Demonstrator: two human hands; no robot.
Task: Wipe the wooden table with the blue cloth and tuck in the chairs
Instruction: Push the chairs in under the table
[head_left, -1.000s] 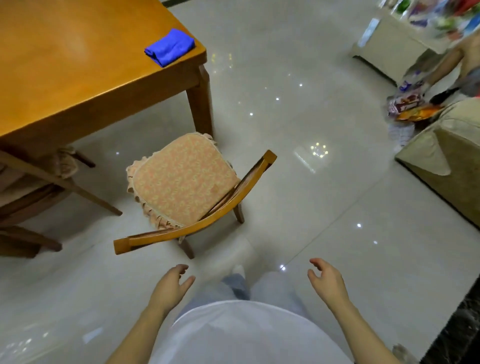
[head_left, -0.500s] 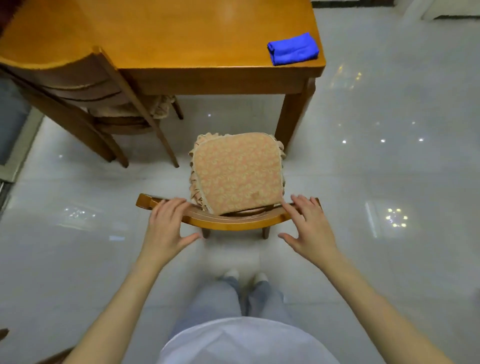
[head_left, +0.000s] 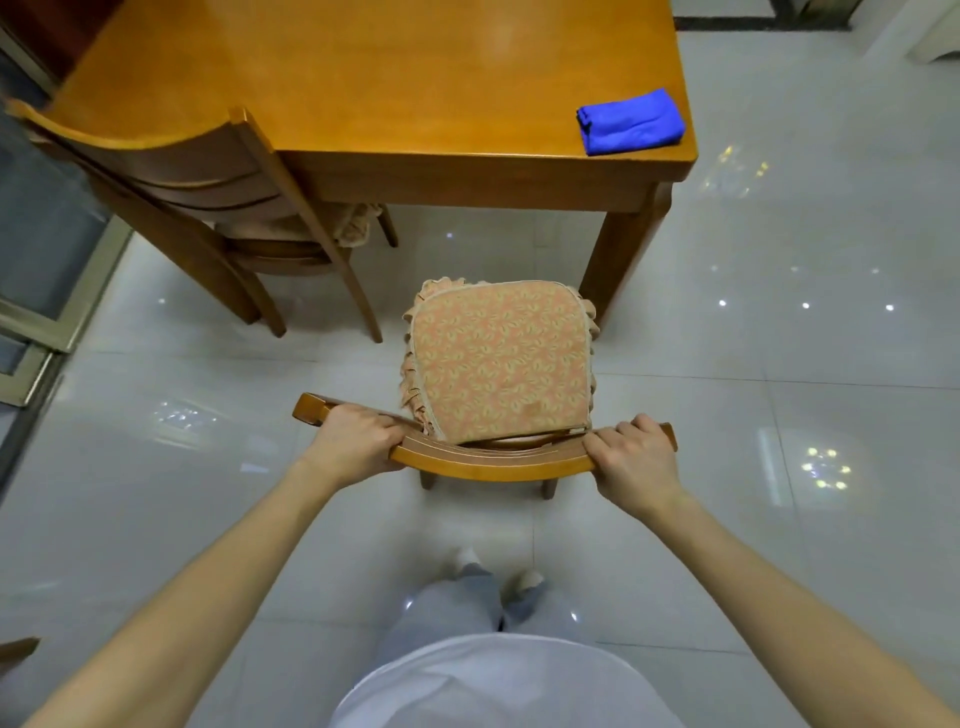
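Chair (head_left: 493, 462) stood on the floor (head_left: 779, 415) just short of the table (head_left: 389, 78), near its right front leg, seat not yet under the top. Seat faced the table. The rail (head_left: 493, 467) of the chair back was nearest the person, long axis running left to right. Cushion (head_left: 501, 358) lay on the seat.

Both arms reached forward and down. Left hand (head_left: 358, 441) gripped the left end of the rail, right hand (head_left: 631, 457) the right end. Fingers (head_left: 605, 441) of both hands were curled over the rail's top edge, close together.

Cloth (head_left: 631, 122) lay folded on the table's near right corner, well apart from both hands. Second chair (head_left: 171, 166) was at the left, seat under the table.

Half a second earlier both hands lay flat on the rail with fingers straight and spread; now they had closed round it. The chair was in much the same spot as then.
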